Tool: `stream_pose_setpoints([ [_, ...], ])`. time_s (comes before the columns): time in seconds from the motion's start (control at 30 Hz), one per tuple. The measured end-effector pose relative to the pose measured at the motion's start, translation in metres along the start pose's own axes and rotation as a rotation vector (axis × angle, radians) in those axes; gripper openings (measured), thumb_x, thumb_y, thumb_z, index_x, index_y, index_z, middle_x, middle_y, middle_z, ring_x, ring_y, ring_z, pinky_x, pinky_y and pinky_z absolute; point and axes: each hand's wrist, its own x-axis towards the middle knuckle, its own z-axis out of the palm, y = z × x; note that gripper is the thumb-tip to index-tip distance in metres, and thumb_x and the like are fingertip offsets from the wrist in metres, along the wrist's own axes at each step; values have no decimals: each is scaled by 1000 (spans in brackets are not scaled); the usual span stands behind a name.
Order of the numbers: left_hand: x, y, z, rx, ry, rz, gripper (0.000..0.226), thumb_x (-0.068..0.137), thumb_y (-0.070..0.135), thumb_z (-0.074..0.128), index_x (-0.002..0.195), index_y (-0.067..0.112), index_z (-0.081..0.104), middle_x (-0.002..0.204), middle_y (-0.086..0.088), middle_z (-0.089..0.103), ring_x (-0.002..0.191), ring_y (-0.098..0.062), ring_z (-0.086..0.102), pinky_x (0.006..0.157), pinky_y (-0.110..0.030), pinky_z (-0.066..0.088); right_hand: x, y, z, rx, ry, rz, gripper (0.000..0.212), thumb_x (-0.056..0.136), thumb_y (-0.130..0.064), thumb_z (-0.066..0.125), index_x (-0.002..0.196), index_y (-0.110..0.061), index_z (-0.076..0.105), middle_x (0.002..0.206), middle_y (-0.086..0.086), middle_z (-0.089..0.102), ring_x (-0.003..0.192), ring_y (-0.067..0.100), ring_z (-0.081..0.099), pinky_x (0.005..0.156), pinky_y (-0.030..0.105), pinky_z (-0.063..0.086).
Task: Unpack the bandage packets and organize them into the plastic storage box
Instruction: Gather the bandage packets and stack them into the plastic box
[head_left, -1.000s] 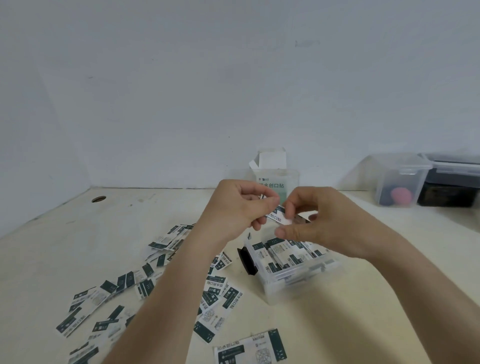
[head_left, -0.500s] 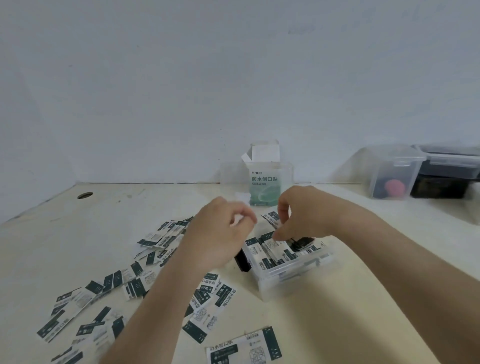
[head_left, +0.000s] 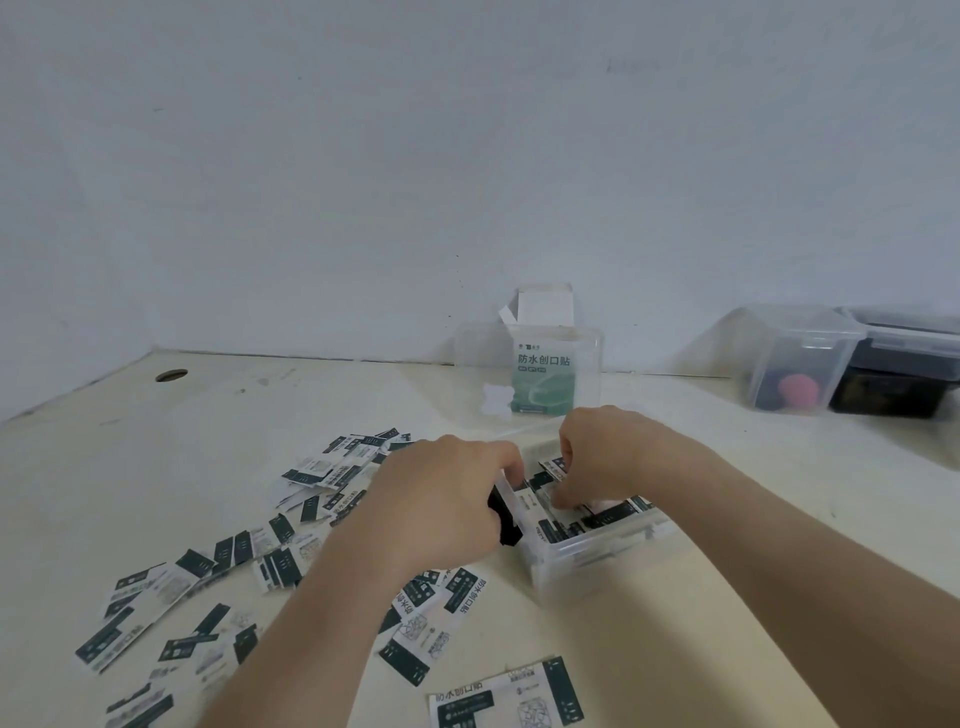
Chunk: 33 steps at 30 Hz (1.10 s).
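- We judge that the left grip (head_left: 447, 499), fingers curled over the 9 o'clock rim of the clear storage box (head_left: 587, 571), could tip or slide it if we bear down.
- The right grip (head_left: 613, 457) digs among the filed bandage packets (head_left: 597, 519). We cannot tell whether it pinches one, and a snag could drag neighbours out.
- They are flat and white with dark bands; loose packets (head_left: 234, 561) litter the table (head_left: 156, 467) at the box's 8 o'clock.

The storage box (head_left: 592, 564) was clear, glossy plastic. Left of it, the bandage packets (head_left: 280, 564) looked like smooth printed paper. Behind it, the carton (head_left: 543, 374) was cardboard; the surface (head_left: 701, 649) was matt.
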Motion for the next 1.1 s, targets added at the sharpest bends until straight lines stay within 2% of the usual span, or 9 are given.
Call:
stream_pose_setpoints([
  [0.13, 1, -2, 6, 27, 55, 15, 41, 84, 21, 50, 120, 40, 52, 80, 10, 57, 85, -21, 56, 70, -29, 41, 0, -1, -1, 10, -11, 1, 30, 77, -38, 74, 86, -19, 52, 84, -3, 60, 77, 17, 57, 67, 29, 48],
  [0.33, 4, -4, 10, -26, -18, -10, 44, 82, 13, 45, 115, 41, 55, 101, 6, 67, 89, -23, 60, 70, -31, 46, 2, -2, 1, 25, -9, 0, 31, 80, -34, 72, 73, -22, 45, 74, -4, 58, 65, 14, 60, 57, 26, 47],
  [0.47, 4, -5, 12, -18, -18, 12, 48, 82, 13, 44, 118, 42, 52, 103, 9, 68, 91, -21, 60, 68, -29, 41, 3, -1, -1, 110, -20, 12, 6, 89, -16, 59, 89, -12, 56, 84, 5, 69, 66, 19, 72, 65, 33, 60],
  [0.6, 5, -6, 12, -26, -12, 16, 49, 82, 13, 43, 119, 43, 51, 105, 9, 68, 89, -20, 59, 67, -28, 39, 6, -1, -1, 224, -64, 51, 16, 91, -4, 47, 99, -5, 61, 92, 12, 73, 70, 26, 75, 71, 42, 61],
  [0.73, 5, -5, 11, -36, -13, 26, 47, 84, 12, 44, 119, 42, 53, 90, 10, 62, 83, -18, 54, 67, -28, 37, 6, 1, -2, 251, -92, 54, 21, 92, -4, 45, 101, -4, 64, 91, 11, 75, 71, 24, 75, 71, 37, 62],
  [0.8, 6, -5, 10, -65, -31, 27, 48, 84, 11, 45, 118, 43, 55, 73, 13, 49, 69, -12, 49, 60, -26, 34, 5, 1, -4, 283, -85, 51, 20, 93, -4, 45, 100, -4, 63, 91, 9, 75, 68, 22, 75, 63, 32, 61],
  [0.9, 8, -4, 9, -83, -48, 31, 52, 83, 8, 43, 119, 44, 55, 67, 16, 44, 58, -4, 43, 53, -22, 31, 1, 2, -5, 274, -64, 44, 20, 93, -3, 46, 99, -5, 65, 87, 9, 75, 68, 21, 75, 64, 32, 61],
  [1.0, 1, -14, 4, -182, -13, -6, 55, 81, 5, 40, 114, 47, 55, 62, 11, 52, 53, -6, 49, 55, -26, 41, -7, 1, -11, 226, 71, 7, 16, 93, -8, 49, 90, -14, 63, 80, 5, 73, 67, 17, 73, 62, 31, 59],
  [1.1, -8, -34, -10, -294, 96, -75, 51, 84, 4, 42, 107, 46, 57, 62, 13, 60, 51, 1, 51, 57, -22, 42, -23, -10, -24, 370, 239, -62, 14, 94, -18, 53, 82, -21, 61, 76, 2, 73, 68, 17, 72, 56, 31, 57],
])
